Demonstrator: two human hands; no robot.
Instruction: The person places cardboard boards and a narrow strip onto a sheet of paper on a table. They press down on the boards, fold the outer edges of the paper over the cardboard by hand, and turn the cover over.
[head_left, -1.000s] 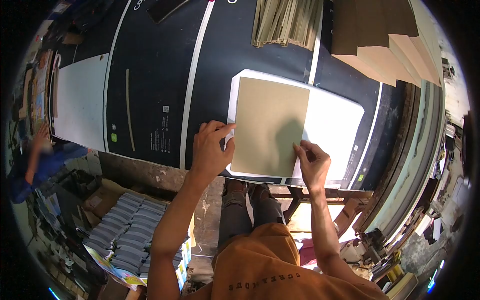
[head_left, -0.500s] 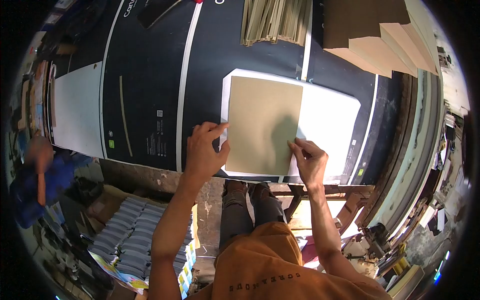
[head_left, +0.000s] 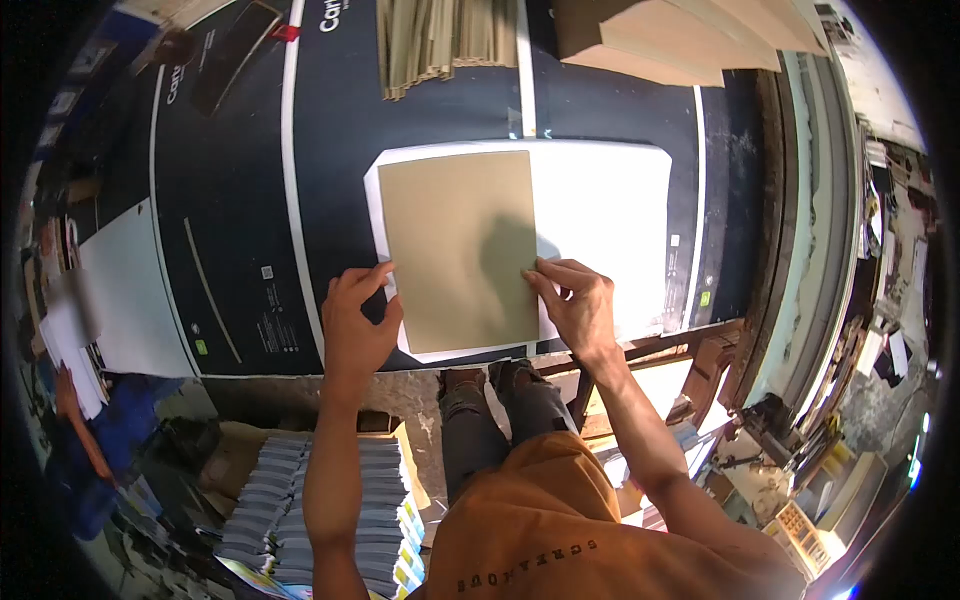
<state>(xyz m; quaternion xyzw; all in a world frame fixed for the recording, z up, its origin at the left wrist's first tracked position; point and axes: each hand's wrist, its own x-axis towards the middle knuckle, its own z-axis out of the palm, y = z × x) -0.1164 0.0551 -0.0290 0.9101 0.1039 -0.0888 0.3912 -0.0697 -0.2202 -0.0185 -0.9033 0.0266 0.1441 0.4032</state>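
Observation:
A grey-brown sheet of cardboard (head_left: pixel 450 220) lies flat on the left part of a larger white sheet (head_left: pixel 605 210) with cut corners. Along the cardboard's left edge, my left hand (head_left: pixel 358 325) rests with thumb and forefinger spread apart, their tips at the edge. At the opposite edge, my right hand (head_left: pixel 580 305) has its thumb and forefinger pinched on the cardboard's lower right side. A shadow falls on the cardboard beside the right hand.
Cardboard strips (head_left: pixel 445 45) are bundled at the back, with large brown boards (head_left: pixel 640 40) to their right. A thin strip (head_left: pixel 210 290) and a white sheet (head_left: pixel 140 290) lie left. Printed stacks (head_left: pixel 335 490) stand below the black table (head_left: pixel 335 180). Another person's arm (head_left: pixel 85 425) shows far left.
The view has turned, so the table and everything on it appear farther left. Both hands stay at the cardboard's edges, and the cardboard keeps about the same place on the white sheet.

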